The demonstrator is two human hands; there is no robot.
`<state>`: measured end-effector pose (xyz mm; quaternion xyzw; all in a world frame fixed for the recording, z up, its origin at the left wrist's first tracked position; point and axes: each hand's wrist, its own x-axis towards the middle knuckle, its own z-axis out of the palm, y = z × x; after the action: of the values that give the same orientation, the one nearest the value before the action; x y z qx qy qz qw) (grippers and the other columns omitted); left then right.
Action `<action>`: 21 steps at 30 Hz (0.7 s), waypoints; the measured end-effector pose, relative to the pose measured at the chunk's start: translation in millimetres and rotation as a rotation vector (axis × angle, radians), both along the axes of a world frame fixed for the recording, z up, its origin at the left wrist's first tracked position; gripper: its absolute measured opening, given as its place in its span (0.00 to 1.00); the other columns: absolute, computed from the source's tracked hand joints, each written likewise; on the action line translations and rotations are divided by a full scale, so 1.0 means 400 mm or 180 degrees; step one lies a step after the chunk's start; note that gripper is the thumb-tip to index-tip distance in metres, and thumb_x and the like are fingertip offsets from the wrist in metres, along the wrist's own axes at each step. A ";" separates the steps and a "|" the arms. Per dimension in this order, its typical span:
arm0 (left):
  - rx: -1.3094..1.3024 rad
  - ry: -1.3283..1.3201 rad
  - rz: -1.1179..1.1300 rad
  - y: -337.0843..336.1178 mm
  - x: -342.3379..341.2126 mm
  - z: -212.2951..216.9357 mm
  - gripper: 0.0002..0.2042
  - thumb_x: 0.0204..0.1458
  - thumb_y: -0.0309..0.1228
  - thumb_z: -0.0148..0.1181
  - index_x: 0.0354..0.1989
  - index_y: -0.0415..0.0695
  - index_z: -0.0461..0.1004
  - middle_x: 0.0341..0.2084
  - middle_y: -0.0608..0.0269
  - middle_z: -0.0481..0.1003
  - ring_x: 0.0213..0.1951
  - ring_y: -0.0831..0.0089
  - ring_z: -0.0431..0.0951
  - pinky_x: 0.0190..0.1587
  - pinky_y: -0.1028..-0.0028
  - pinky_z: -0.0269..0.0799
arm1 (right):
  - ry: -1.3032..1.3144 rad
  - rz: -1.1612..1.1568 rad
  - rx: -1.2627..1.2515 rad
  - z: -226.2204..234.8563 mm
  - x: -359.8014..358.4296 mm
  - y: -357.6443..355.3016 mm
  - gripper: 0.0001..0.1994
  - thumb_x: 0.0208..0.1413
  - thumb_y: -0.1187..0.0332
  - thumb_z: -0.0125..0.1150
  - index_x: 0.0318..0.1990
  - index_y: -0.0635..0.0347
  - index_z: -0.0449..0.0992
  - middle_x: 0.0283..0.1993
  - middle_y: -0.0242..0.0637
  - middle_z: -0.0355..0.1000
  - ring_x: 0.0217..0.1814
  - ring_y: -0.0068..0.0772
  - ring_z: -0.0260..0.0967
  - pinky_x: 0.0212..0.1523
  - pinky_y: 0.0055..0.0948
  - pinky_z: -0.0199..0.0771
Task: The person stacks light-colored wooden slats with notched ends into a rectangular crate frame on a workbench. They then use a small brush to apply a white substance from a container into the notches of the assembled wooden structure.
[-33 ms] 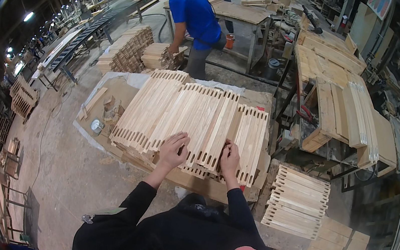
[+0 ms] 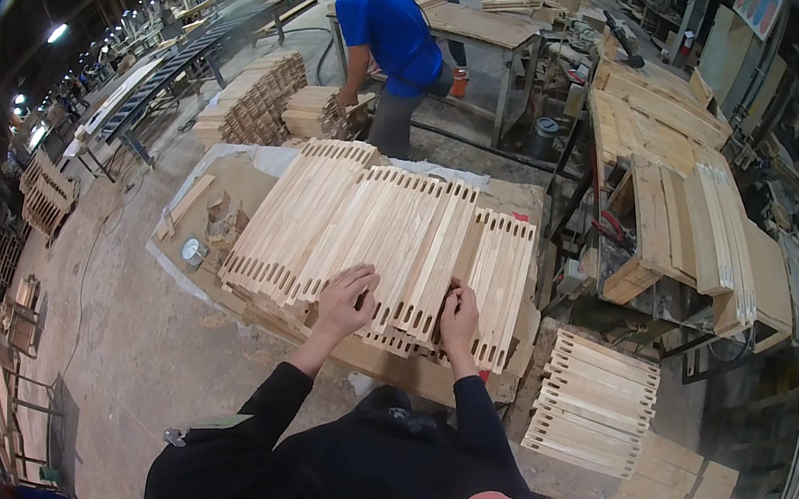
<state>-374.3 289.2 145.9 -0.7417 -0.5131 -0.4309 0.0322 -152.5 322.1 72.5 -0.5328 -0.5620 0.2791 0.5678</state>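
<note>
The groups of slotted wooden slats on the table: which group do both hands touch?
The middle group, lying between the long left group and the shorter right group. The left hand and right hand rest on its near ends.

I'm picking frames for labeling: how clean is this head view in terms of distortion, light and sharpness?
Head view: strong fisheye, with a black rim and bench edges bowing outward. The hands, left and right, and the slotted slats are evenly lit and sharp. Ceiling lamps flare at far left. The corners fall dark, and a co-worker's face is blurred.
</note>
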 end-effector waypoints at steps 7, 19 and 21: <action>-0.0013 -0.0003 0.0001 0.002 0.004 0.006 0.14 0.45 0.22 0.60 0.42 0.43 0.81 0.46 0.55 0.80 0.52 0.56 0.79 0.55 0.64 0.74 | -0.0053 -0.0045 0.0086 -0.010 0.002 0.006 0.09 0.61 0.71 0.49 0.40 0.68 0.70 0.50 0.52 0.73 0.50 0.55 0.71 0.51 0.40 0.71; -0.0042 0.0046 0.0000 0.002 0.001 0.000 0.14 0.45 0.22 0.60 0.43 0.43 0.80 0.47 0.55 0.80 0.53 0.56 0.79 0.55 0.63 0.74 | 0.0017 -0.0012 0.0026 0.009 0.002 0.000 0.09 0.62 0.70 0.49 0.40 0.69 0.70 0.50 0.52 0.73 0.51 0.55 0.71 0.53 0.41 0.71; -0.0053 0.0049 0.0000 0.002 0.001 -0.001 0.14 0.45 0.22 0.60 0.43 0.43 0.80 0.47 0.55 0.80 0.53 0.56 0.79 0.55 0.63 0.74 | -0.0015 -0.0002 0.0013 0.011 0.005 -0.002 0.09 0.61 0.71 0.48 0.40 0.69 0.70 0.50 0.52 0.73 0.51 0.55 0.71 0.53 0.42 0.71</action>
<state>-373.8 289.9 145.7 -0.7452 -0.5163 -0.4209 0.0300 -150.7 321.4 76.8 -0.5325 -0.5638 0.2765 0.5675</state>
